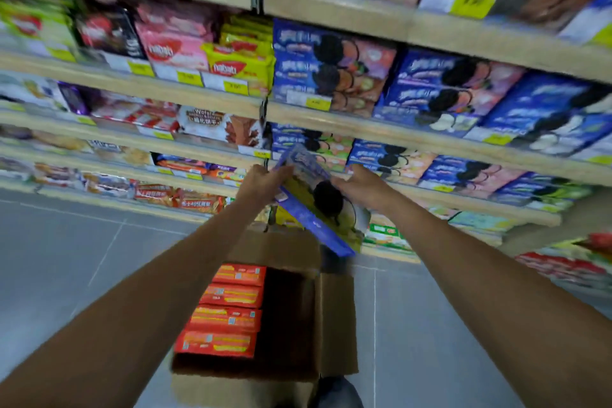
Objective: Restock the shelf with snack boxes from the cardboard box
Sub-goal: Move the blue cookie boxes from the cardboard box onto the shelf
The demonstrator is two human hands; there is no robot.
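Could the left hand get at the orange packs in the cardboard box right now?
Probably not yet: the left hand grips the blue snack box with the right hand. The orange packs lie uncovered below.

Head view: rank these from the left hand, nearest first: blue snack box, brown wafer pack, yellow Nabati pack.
1. blue snack box, gripped by the left hand.
2. brown wafer pack, just up-left of the hand.
3. yellow Nabati pack, higher, above the wafers.

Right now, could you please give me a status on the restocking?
Left hand, right hand grip blue box, tilted, near shelf. Carton below: orange boxes inside. No obstruction seen.
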